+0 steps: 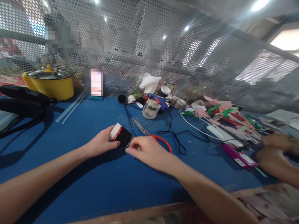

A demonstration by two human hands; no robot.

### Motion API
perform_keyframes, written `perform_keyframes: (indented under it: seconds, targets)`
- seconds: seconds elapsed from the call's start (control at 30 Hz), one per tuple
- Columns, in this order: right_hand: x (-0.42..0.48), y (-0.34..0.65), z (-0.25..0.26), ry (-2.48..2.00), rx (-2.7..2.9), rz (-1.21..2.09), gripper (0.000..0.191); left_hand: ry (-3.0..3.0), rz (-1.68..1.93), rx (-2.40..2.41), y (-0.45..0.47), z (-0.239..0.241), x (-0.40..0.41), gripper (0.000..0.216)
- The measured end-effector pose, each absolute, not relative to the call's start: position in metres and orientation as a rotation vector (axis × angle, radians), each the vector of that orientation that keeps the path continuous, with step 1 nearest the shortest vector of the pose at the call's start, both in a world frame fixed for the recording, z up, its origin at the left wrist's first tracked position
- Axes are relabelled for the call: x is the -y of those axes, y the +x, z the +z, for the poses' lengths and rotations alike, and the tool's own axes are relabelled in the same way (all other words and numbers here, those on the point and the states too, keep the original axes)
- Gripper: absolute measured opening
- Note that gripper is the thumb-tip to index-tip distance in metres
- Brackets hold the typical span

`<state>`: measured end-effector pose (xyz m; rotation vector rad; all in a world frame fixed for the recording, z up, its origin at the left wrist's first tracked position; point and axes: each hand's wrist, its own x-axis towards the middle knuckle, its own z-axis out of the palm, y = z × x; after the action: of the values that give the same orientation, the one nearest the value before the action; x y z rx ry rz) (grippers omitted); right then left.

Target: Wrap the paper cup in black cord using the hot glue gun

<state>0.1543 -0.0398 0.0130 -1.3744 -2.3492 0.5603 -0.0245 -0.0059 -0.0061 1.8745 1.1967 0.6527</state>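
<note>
Both bare forearms reached in from the near edge over the blue felt-covered table (98,186). At the end of the left one, the left hand (101,143) curled around a small block of black, white and red layered felt (120,136), thumb and fingers pinched on its near side, the block resting on the table just ahead of the knuckles. Beside it the right hand (147,151) lay palm down, its fingertips drawn together at the block's lower right corner; whether they gripped anything could not be told. Just behind that hand lay red-handled steel scissors (153,137), blades pointing away. Farther back stood a clear glass jar (150,109) and a blue glue gun (158,100), its black cord (177,137) trailing forward. At far left sat a yellow lidded electric pot (50,83). Another person's hands (277,149) worked at the right among pink and green felt scraps (224,113).
</note>
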Motion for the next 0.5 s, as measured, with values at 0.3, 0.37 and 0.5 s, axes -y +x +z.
perform_keyframes:
  seconds: [0.3, 0.37, 0.5]
  targets:
    - [0.043, 0.134, -0.001, -1.662, 2.443, 0.435, 0.031, 1.404, 0.983, -1.126, -0.023, -0.011, 0.003, 0.022]
    - [0.042, 0.135, 0.000, -1.661, 2.361, 0.521, 0.032, 1.326, 1.042, -1.081, -0.022, -0.012, 0.003, 0.021]
    - [0.035, 0.135, -0.009, -1.549, 2.198, 1.004, 0.050, 1.263, 1.084, -1.002, -0.022, -0.012, 0.002, 0.022]
